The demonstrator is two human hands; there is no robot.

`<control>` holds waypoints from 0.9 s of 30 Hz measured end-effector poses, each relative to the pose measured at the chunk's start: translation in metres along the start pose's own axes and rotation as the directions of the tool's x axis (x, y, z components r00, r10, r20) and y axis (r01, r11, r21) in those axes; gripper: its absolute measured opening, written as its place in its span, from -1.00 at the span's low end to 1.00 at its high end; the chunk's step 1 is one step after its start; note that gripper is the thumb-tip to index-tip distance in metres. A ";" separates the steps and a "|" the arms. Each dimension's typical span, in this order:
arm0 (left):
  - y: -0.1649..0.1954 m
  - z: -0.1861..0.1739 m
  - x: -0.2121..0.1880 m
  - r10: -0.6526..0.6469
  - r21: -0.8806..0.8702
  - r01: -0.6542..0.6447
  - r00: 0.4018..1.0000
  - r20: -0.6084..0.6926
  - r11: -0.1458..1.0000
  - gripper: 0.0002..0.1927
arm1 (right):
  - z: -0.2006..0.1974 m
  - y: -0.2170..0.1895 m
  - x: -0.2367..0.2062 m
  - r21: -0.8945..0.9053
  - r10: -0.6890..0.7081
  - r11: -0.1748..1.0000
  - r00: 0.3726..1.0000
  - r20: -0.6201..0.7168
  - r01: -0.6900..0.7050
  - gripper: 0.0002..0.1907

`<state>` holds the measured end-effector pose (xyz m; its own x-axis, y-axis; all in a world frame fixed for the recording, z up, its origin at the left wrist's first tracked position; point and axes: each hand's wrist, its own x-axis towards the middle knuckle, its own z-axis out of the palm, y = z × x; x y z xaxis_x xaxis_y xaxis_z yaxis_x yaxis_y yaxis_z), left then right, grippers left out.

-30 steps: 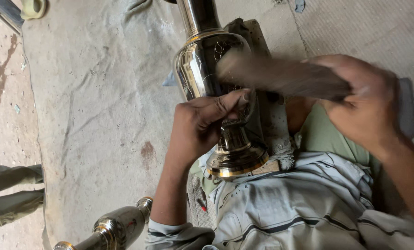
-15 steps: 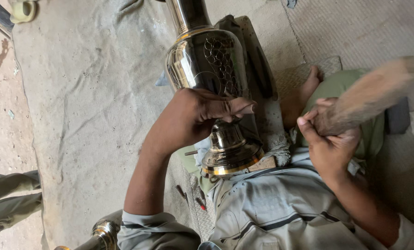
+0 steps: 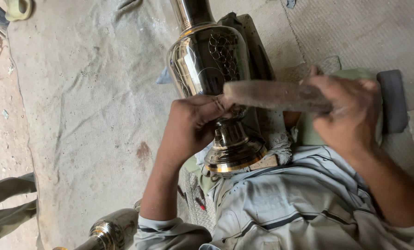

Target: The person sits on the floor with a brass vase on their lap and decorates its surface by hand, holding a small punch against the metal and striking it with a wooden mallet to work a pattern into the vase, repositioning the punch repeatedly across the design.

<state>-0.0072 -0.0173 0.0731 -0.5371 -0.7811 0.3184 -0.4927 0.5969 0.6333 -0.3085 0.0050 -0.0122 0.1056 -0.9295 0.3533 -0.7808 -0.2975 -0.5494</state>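
Closed around the narrow stem of a polished metal vase (image 3: 209, 60) is the left hand (image 3: 193, 122), forearm rising from the lower frame. Fully wrapped on a wooden mallet (image 3: 267, 95) is the right hand (image 3: 350, 113), wrist bent, mallet head touching the left fingers. Lies across the lap on grey cloth (image 3: 77, 92), base (image 3: 234, 157) toward the body. Half a second ago: mallet raised at right, well apart; now brought down to the stem.

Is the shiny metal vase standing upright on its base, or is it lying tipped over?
Tipped over. The metal vase lies across the person's lap, its round base facing the body and lifted, neck pointing away. The left hand grips its stem.
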 end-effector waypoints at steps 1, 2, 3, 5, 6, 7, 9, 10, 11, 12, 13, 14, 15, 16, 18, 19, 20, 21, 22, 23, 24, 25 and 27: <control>0.000 0.003 -0.005 -0.016 -0.017 0.014 0.998 -0.064 1.000 -0.37 | -0.007 -0.001 0.006 0.178 -0.022 0.984 1.000 -0.018 0.025 -0.85; 0.001 0.007 -0.009 -0.030 -0.034 0.026 0.992 -0.126 0.999 -0.43 | -0.015 -0.005 0.012 0.351 -0.039 0.935 0.998 -0.040 0.051 -0.81; 0.001 0.012 -0.012 -0.042 -0.052 0.033 0.982 -0.186 0.998 -0.48 | -0.024 -0.008 0.019 0.373 -0.073 0.924 0.996 -0.042 0.083 -0.78; 0.000 0.023 -0.018 -0.022 -0.022 0.016 0.948 -0.318 1.000 -0.51 | -0.045 -0.017 0.037 0.275 -0.158 0.949 0.987 -0.011 0.155 -0.68; -0.001 0.028 -0.020 -0.005 -0.006 0.003 0.925 -0.381 1.000 -0.53 | -0.055 -0.022 0.048 0.149 -0.204 0.969 0.979 0.024 0.198 -0.59; -0.001 0.033 -0.022 -0.029 -0.020 0.022 0.909 -0.416 1.000 -0.52 | -0.062 -0.030 0.057 0.165 -0.228 0.962 0.972 0.051 0.217 -0.61; -0.001 0.039 -0.029 -0.088 -0.050 0.073 0.870 -0.485 0.996 -0.51 | -0.073 -0.046 0.073 0.206 -0.281 0.945 0.953 0.114 0.254 -0.64; -0.002 0.042 -0.031 -0.084 -0.036 0.077 0.860 -0.503 0.996 -0.51 | -0.078 -0.054 0.079 0.143 -0.322 0.943 0.934 0.152 0.302 -0.65; -0.002 0.044 -0.032 -0.078 -0.020 0.079 0.850 -0.521 0.997 -0.50 | -0.082 -0.061 0.084 0.082 -0.361 0.933 0.913 0.191 0.351 -0.66; -0.003 0.046 -0.033 -0.066 -0.004 0.076 0.840 -0.539 0.997 -0.50 | -0.086 -0.067 0.089 0.018 -0.394 0.916 0.890 0.229 0.400 -0.67; -0.004 0.048 -0.034 -0.088 -0.052 0.071 0.835 -0.543 0.996 -0.50 | -0.091 -0.072 0.093 0.068 -0.376 0.926 0.899 0.223 0.370 -0.65; -0.004 0.051 -0.035 -0.113 -0.100 0.069 0.830 -0.546 0.993 -0.50 | -0.095 -0.077 0.097 0.123 -0.359 0.933 0.907 0.220 0.339 -0.62; -0.004 0.054 -0.036 -0.139 -0.148 0.068 0.826 -0.546 0.987 -0.49 | -0.096 -0.081 0.100 0.099 -0.366 0.930 0.906 0.213 0.353 -0.59; -0.004 0.056 -0.037 -0.137 -0.146 0.065 0.815 -0.562 0.987 -0.49 | -0.097 -0.085 0.102 0.075 -0.374 0.928 0.904 0.206 0.366 -0.57; -0.005 0.061 -0.039 -0.133 -0.140 0.060 0.790 -0.599 0.988 -0.48 | -0.099 -0.090 0.106 -0.080 -0.437 0.884 0.875 0.210 0.461 -0.51; -0.005 0.064 -0.041 -0.118 -0.124 0.051 0.772 -0.624 0.991 -0.46 | -0.099 -0.092 0.108 -0.133 -0.463 0.858 0.859 0.219 0.496 -0.49; -0.006 0.067 -0.042 -0.103 -0.109 0.042 0.755 -0.648 0.993 -0.44 | -0.101 -0.094 0.109 -0.141 -0.475 0.846 0.847 0.241 0.514 -0.46; -0.007 0.069 -0.043 -0.091 -0.096 0.036 0.737 -0.670 0.995 -0.41 | -0.102 -0.096 0.110 -0.120 -0.485 0.845 0.841 0.240 0.521 -0.45; -0.007 0.071 -0.044 -0.087 -0.094 0.032 0.732 -0.676 0.995 -0.39 | -0.104 -0.098 0.110 -0.099 -0.495 0.844 0.835 0.240 0.528 -0.44; -0.008 0.074 -0.045 -0.085 -0.091 0.031 0.725 -0.683 0.995 -0.37 | -0.104 -0.100 0.111 -0.049 -0.505 0.849 0.836 0.215 0.525 -0.46; -0.010 0.076 -0.046 -0.077 -0.086 0.024 0.719 -0.691 0.996 -0.35 | -0.106 -0.101 0.111 -0.077 -0.527 0.830 0.822 0.213 0.552 -0.44; -0.012 0.078 -0.046 -0.045 -0.089 -0.026 0.703 -0.709 0.996 -0.31 | -0.106 -0.102 0.111 -0.105 -0.550 0.809 0.808 0.211 0.578 -0.42; -0.015 0.080 -0.049 0.015 -0.093 -0.124 0.672 -0.740 0.988 -0.24 | -0.107 -0.104 0.112 -0.231 -0.591 0.731 0.765 0.255 0.642 -0.35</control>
<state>-0.0286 0.0267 -0.0088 0.1386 -0.6515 0.7459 -0.3566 0.6698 0.6513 -0.2819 -0.0452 0.1656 0.6995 -0.5907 0.4022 -0.6451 -0.7641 -0.0001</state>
